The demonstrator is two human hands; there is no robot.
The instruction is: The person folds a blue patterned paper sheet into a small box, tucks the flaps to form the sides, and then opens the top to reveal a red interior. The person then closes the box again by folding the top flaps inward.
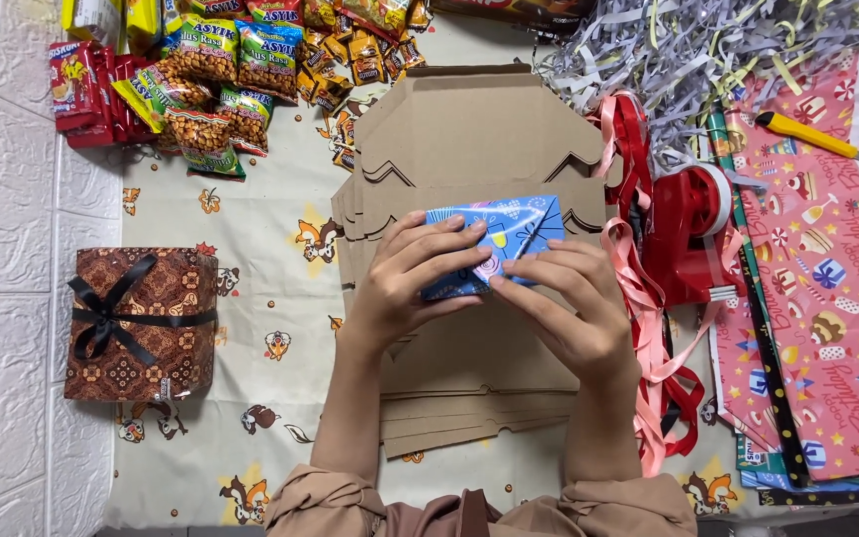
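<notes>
Both hands (pixel 405 288) (pixel 569 308) are grasping small blue patterned paper-wrapped box (pixel 494 244) over flat brown cardboard stack (pixel 469 129); fingers are pinching fold; risk: paper slipping, crease going crooked.

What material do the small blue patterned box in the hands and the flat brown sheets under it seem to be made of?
The small blue patterned box looks wrapped in printed paper: sharp folded creases, slight sheen. The left hand and right hand press it. The flat brown sheets look like matte cardboard, with die-cut edges, stacked.

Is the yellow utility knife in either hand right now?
No, the yellow utility knife lies on the pink wrapping paper at far right, while the left hand and right hand both hold the blue-wrapped box.
</notes>
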